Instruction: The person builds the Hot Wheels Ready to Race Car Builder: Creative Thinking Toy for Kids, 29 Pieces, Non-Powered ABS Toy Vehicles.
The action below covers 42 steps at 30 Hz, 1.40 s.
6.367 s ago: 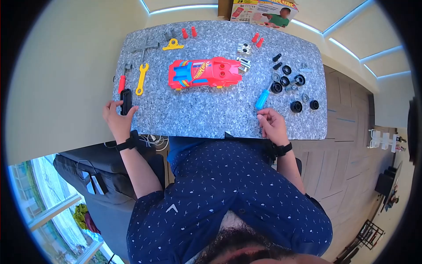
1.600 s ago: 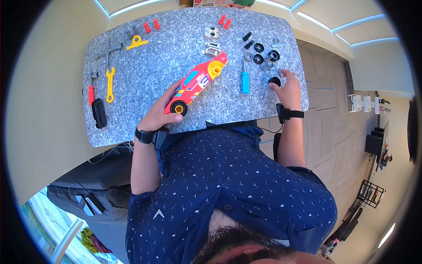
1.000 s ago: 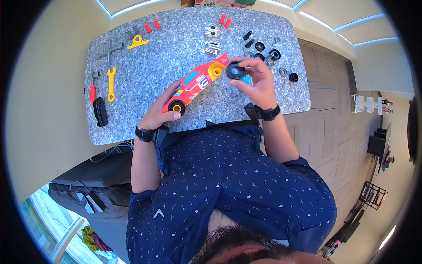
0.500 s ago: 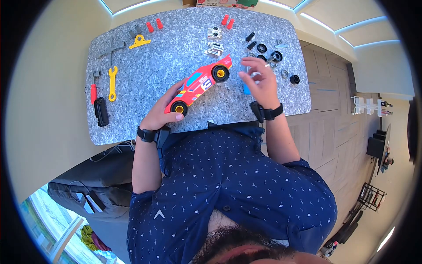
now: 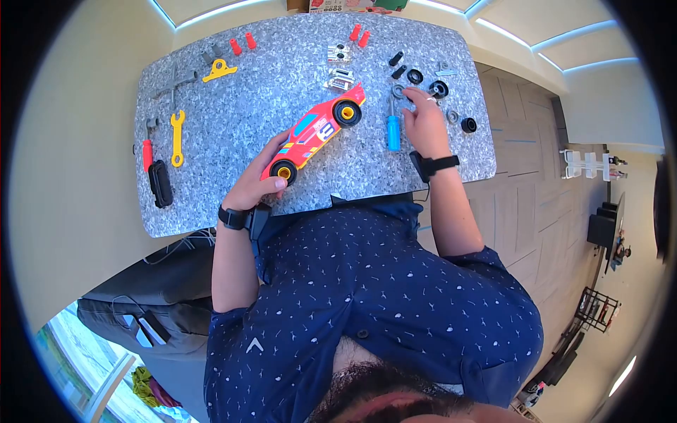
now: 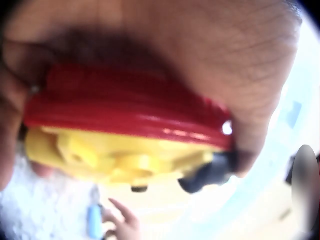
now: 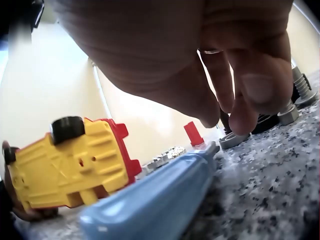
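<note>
My left hand [image 5: 252,185] grips the tail of a red toy car [image 5: 308,139], tilted on its side above the near part of the table. Two black wheels with yellow hubs, a rear wheel [image 5: 283,173] and a front wheel [image 5: 348,113], face up. In the left wrist view the yellow underside [image 6: 120,155] shows below my palm. My right hand [image 5: 427,127] reaches down over the small parts, fingers extended. Its fingertips are right at a grey ring [image 7: 232,140] on the table. Beside that hand lies a blue-handled screwdriver [image 5: 393,134].
Black wheels [image 5: 469,125], grey bolts and black pegs [image 5: 396,59] lie around my right hand. Chrome engine pieces [image 5: 340,78] sit farther back. At left are a yellow wrench [image 5: 177,137], a black case [image 5: 160,185], a grey cross-shaped tool [image 5: 173,86] and a yellow bracket [image 5: 219,70].
My right hand picked up a black wheel, put it on the car's front hub and let go. It then moved right, down to the grey ring. My left hand keeps its grip on the car.
</note>
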Available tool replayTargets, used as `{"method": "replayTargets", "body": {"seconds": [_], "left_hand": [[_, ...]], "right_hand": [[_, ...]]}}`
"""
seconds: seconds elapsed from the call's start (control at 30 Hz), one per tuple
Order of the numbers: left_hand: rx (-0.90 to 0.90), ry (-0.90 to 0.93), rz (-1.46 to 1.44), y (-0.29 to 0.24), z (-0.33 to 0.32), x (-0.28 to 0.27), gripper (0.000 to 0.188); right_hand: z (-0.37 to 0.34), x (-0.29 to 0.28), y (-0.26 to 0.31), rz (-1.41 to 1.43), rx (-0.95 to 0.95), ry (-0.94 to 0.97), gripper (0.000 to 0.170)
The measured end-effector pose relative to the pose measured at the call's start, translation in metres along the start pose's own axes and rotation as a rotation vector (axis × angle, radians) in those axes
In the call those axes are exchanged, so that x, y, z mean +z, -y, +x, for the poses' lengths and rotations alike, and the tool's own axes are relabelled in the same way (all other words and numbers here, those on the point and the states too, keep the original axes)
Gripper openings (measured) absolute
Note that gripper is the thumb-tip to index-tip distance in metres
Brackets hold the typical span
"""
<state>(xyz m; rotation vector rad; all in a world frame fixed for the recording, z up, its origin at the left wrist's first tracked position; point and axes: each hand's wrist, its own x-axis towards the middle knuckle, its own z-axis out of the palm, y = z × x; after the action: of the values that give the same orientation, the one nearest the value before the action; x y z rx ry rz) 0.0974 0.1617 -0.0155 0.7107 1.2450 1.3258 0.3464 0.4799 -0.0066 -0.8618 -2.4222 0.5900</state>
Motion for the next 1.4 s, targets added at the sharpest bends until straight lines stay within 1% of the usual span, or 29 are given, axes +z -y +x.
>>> {"method": "replayTargets", "body": {"seconds": [0.07,0.1,0.17,0.23,0.33,0.43,0.53,0.63,0.73,0.83,0.87,0.93,1.0,1.07,1.13,1.17,1.27,1.33,1.4], "left_hand": [[0.006,0.014,0.021,-0.001,-0.001,-0.001,0.128],[0.020,0.025,0.038,-0.002,-0.002,-0.001,0.126],[0.037,0.033,0.047,-0.003,-0.002,-0.001,0.125],[0.040,0.035,0.028,-0.003,-0.002,-0.001,0.130],[0.056,0.050,0.008,0.000,-0.001,-0.002,0.138],[0.063,0.046,0.018,0.006,0.002,-0.007,0.146],[0.002,0.044,0.020,0.009,0.001,-0.012,0.149],[0.080,-0.026,-0.014,0.009,0.002,-0.001,0.144],[0.076,-0.014,0.020,0.004,0.000,-0.002,0.140],[0.069,-0.002,0.000,0.012,-0.004,-0.007,0.135],[0.089,0.003,0.012,0.009,-0.002,-0.007,0.136],[0.125,0.014,0.034,0.004,0.002,-0.003,0.136],[0.106,0.010,0.020,0.010,0.006,-0.007,0.137],[0.085,0.024,0.015,0.012,0.008,-0.010,0.138],[0.068,0.049,0.020,0.006,0.011,-0.012,0.141],[0.096,0.047,0.011,0.002,0.012,-0.009,0.141],[0.194,0.054,0.016,-0.003,0.015,0.002,0.142],[0.280,0.083,0.061,0.004,0.019,0.002,0.144],[0.306,0.065,0.090,0.007,0.021,-0.001,0.142]], "right_hand": [[0.012,0.009,-0.001,-0.134,-0.054,-0.026,0.040],[0.016,0.012,-0.001,-0.128,0.006,0.043,0.041],[0.027,0.017,-0.006,-0.162,-0.001,0.103,0.042],[0.034,0.017,-0.006,-0.181,-0.003,0.139,0.039],[0.042,0.013,0.001,-0.189,0.081,0.173,0.040],[0.044,0.016,-0.008,-0.252,-0.006,0.169,0.036],[0.047,0.020,-0.006,-0.327,0.024,0.132,0.030],[0.049,0.020,-0.014,-0.349,-0.005,0.134,0.028],[0.052,0.024,-0.019,-0.352,-0.009,0.105,0.026],[0.050,0.020,-0.010,-0.229,-0.137,0.058,0.024],[0.049,0.013,0.005,-0.073,-0.088,0.062,0.024],[0.038,-0.004,0.054,0.237,0.014,0.075,0.023],[0.025,-0.008,0.093,0.565,0.028,0.198,0.024],[0.007,-0.011,0.130,0.686,-0.069,0.373,0.024],[-0.001,-0.004,0.153,0.797,-0.148,0.450,0.025],[-0.003,0.001,0.162,0.854,-0.189,0.490,0.025],[-0.007,0.019,0.172,0.873,-0.184,0.495,0.027],[-0.008,0.028,0.171,0.876,-0.166,0.508,0.026],[-0.009,0.031,0.170,0.898,-0.148,0.521,0.025]]}}
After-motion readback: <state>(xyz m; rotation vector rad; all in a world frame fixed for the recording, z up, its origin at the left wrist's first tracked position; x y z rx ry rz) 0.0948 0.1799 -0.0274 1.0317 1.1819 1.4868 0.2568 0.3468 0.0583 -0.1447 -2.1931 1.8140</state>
